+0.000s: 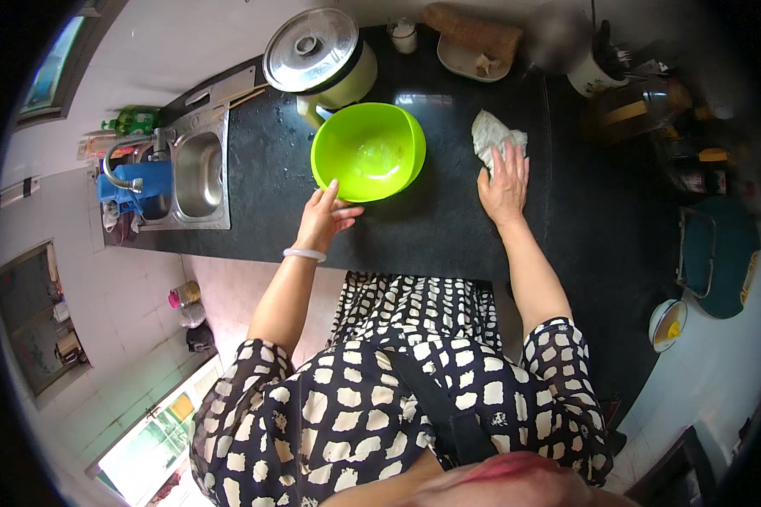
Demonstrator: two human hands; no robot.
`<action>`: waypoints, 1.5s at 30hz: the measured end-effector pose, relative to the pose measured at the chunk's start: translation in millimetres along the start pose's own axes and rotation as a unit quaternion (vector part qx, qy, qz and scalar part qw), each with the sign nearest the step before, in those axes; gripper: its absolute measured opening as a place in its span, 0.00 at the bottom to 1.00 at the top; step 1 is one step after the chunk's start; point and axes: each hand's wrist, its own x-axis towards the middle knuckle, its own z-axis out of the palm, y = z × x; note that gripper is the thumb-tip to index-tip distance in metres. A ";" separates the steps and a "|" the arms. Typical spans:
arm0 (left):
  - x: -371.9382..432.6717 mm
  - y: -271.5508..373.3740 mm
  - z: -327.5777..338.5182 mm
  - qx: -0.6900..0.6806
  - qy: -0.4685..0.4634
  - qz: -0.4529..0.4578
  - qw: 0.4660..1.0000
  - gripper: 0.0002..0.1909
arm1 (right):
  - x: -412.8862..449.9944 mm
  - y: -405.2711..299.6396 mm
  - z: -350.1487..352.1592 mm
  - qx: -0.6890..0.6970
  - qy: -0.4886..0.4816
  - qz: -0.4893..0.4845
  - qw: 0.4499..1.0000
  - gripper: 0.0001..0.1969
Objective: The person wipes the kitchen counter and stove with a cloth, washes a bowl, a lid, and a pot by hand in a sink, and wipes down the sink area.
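A bright green plastic bowl (368,152) stands on the black countertop (412,234) in front of me. Its inside looks wet and shiny. My left hand (323,218), with a pale bangle at the wrist, holds the bowl by its near left rim; one digit lies over the rim and the other fingers are below it. To the right, my right hand (507,184) presses flat on a crumpled white cloth (489,130), fingers pointing away from me. Part of the cloth is hidden under the fingers.
Behind the bowl stands a pale green pot (349,79) with a glass lid (311,51). Chopsticks (241,101) lie beside the steel sink (198,177) at left. At the back are a glass of white grains (404,37) and a white dish (472,60). Dark bottles line the right.
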 end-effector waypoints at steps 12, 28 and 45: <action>-2.0 3.1 8.8 -0.036 0.050 0.071 0.996 0.14 | 87.7 -27.2 64.6 0.024 0.120 0.007 0.993 0.16; -28.7 7.4 88.1 -0.146 -0.111 0.063 0.981 0.20 | -52.6 122.6 -102.7 -0.130 0.065 0.193 0.970 0.11; -19.6 143.4 34.2 -0.345 0.000 0.257 0.903 0.21 | -112.0 237.6 -123.3 -0.265 0.075 0.310 0.910 0.18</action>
